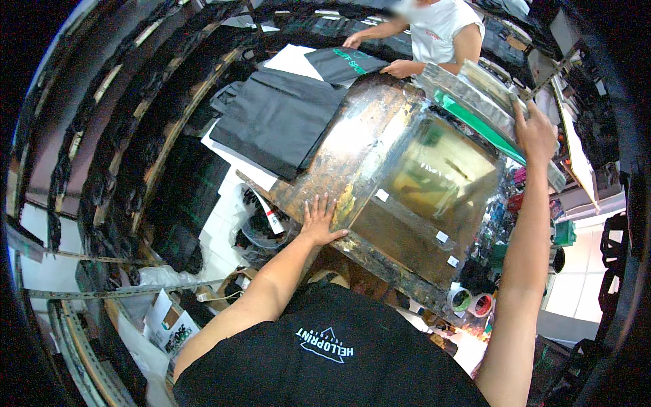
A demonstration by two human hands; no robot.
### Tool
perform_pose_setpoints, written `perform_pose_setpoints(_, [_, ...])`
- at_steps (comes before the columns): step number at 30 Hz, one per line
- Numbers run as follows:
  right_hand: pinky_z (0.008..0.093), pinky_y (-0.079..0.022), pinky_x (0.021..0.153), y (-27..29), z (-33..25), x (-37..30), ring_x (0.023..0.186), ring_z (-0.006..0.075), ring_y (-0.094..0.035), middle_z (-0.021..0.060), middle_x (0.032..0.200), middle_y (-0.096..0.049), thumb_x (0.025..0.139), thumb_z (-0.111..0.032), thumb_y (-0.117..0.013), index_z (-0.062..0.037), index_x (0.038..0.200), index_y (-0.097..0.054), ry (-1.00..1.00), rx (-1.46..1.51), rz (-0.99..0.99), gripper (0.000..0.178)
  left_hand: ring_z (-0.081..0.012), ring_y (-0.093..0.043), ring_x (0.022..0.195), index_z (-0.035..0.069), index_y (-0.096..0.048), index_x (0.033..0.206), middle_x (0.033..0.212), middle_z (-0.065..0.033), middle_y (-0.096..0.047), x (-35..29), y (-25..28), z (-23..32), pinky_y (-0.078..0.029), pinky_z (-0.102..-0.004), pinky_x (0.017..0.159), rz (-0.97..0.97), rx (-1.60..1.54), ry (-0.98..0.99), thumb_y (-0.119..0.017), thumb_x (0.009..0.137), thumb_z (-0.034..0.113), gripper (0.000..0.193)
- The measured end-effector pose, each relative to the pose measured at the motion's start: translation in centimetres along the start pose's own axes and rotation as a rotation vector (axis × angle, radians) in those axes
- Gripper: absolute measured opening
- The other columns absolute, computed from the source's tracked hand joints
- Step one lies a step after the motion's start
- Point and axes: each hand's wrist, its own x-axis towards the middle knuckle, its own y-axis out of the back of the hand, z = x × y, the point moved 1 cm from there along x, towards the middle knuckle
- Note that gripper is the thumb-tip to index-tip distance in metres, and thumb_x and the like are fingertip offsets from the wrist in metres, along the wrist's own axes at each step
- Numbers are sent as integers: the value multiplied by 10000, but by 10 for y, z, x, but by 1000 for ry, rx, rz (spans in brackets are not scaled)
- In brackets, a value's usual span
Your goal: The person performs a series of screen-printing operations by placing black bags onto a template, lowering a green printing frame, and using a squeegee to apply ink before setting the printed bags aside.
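Black shirt (325, 346) nearest. Left hand (317, 220) spread flat on bench (363, 125) edge; right hand (536, 132) grips green-striped grey frame (468, 100) at bench's far right. Co-worker (442, 32) holds black sheet (332, 64), green print apparently done; plain black piece (278, 115) nearby likely unfinished.

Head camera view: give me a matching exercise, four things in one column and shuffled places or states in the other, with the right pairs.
Things:
1. bare left hand
2. bare right hand
3. flat black fabric stack
4. round green tape roll

Places or states:
A. beside a round red tape roll
B. holding the grey rectangular frame
C. fingers spread on the worn brown table
D. white edges showing underneath

Pairs: 1-C, 2-B, 3-D, 4-A
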Motion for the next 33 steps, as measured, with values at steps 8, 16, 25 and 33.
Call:
perform_pose_setpoints(8, [538,-458,951,23,-16,0,1073,353,-678,167,1112,-724,995,-622,-454,-98,1147,-687,20,30,-106,594,-413,52,1569,184,-98,1659,1717,-157,42,2,0,-3,8,-656,1217,43,-11,-1,-555,779,864,1202])
perform_pose_setpoints(16, [541,-434,970,9,-2,7,1057,338,-675,142,1077,-732,979,-564,-521,-96,1101,-686,29,67,-45,511,-369,-619,1056,40,-702,1174,1095,-186,-690,22,115,-77,-471,-469,960,756,-242,-55,-738,905,350,412])
perform_pose_setpoints(25, [492,-418,906,14,-4,3,1004,392,-600,181,1025,-666,924,-444,-615,-40,1108,-656,13,132,-74,446,-448,-81,1553,63,-275,1606,1688,-205,-154,91,123,-175,-38,-614,1236,359,127,65,-551,932,632,925])
perform_pose_setpoints(33, [481,-386,891,18,-12,-15,939,395,-530,202,936,-584,927,-620,-530,16,1022,-621,-23,133,-168,650,-451,-83,1548,28,-312,1577,1678,-220,-174,115,118,-168,-3,-625,1236,358,75,115,-564,929,594,896])
